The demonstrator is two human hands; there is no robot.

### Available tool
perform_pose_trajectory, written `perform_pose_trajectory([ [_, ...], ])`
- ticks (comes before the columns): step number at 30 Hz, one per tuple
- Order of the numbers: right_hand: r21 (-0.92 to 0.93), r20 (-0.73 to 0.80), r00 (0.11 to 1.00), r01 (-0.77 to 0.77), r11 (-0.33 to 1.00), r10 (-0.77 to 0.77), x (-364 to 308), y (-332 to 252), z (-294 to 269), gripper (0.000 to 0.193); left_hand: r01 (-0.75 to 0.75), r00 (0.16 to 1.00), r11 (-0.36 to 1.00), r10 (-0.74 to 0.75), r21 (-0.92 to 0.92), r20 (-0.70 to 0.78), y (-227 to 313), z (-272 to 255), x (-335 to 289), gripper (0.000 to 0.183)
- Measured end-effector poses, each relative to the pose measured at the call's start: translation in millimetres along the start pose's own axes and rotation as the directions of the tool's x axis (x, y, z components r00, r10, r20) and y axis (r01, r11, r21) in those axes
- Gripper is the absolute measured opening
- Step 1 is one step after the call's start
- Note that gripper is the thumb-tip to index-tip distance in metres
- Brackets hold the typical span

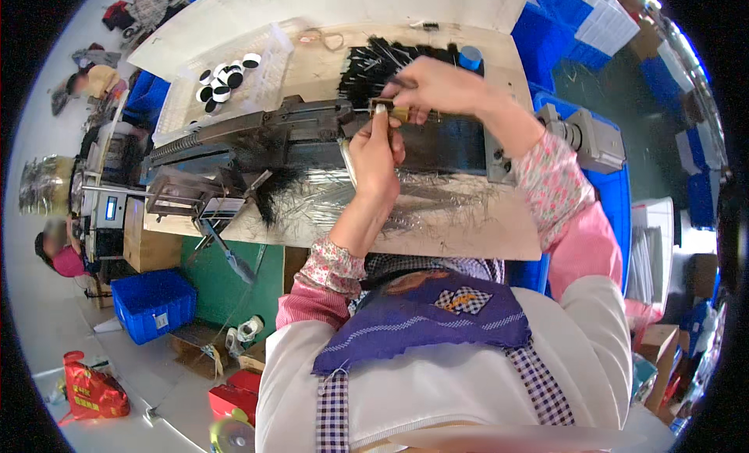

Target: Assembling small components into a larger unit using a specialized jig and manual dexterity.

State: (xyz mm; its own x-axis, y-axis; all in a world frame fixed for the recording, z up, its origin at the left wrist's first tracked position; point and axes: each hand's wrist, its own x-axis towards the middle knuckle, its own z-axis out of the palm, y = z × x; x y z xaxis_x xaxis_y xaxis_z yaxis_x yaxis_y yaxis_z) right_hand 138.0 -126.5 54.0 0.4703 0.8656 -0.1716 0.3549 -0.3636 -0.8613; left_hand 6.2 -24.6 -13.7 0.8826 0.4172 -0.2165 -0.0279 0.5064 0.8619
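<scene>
At the end of a long dark metal bench machine (pixel 312 129) both my hands work close together. My left hand (pixel 374 163) is closed, its thumb raised against a small metal fitting and its fingers curled; what they grip is hidden. From the right, my right hand (pixel 441 86) reaches over with bent fingers closed beside a brass-coloured block (pixel 401 112); I cannot make out what is in them. Just behind lies a pile of black-bristled brushes (pixel 360 72) with thin wire stems. Loose wire stems (pixel 320 207) are spread in front of the machine.
A clear plastic basket (pixel 269 67) holds several black-and-white round caps (pixel 226 83). A blue cap (pixel 470 58) stands behind my right hand. A metal frame (pixel 199 196) juts off the table's left front. Blue bins (pixel 154 303) and a grey motor (pixel 597 141) flank the table. Another person (pixel 66 254) is far left.
</scene>
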Motion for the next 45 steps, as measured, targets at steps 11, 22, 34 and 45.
perform_pose_trajectory([
  [11,-0.684,-0.083,0.929,0.210,0.698,-0.360,15,9,-23,0.036,0.347,0.934,0.708,-0.196,-0.615,0.300,23,3,4,0.080],
  [22,-0.385,-0.412,0.833,0.209,0.899,-0.370,-10,-18,24,0.020,0.256,0.959,0.696,-0.096,-0.671,0.267,22,-12,-11,0.065],
  [34,-0.675,-0.225,0.805,0.277,0.684,-0.549,-5,-12,24,0.012,0.235,0.953,0.801,-0.080,-0.551,0.291,29,-14,-9,0.062],
  [45,-0.730,-0.215,0.823,0.222,0.646,-0.526,-2,-13,23,0.014,0.208,0.961,0.782,-0.050,-0.588,0.273,22,-14,-2,0.067],
])
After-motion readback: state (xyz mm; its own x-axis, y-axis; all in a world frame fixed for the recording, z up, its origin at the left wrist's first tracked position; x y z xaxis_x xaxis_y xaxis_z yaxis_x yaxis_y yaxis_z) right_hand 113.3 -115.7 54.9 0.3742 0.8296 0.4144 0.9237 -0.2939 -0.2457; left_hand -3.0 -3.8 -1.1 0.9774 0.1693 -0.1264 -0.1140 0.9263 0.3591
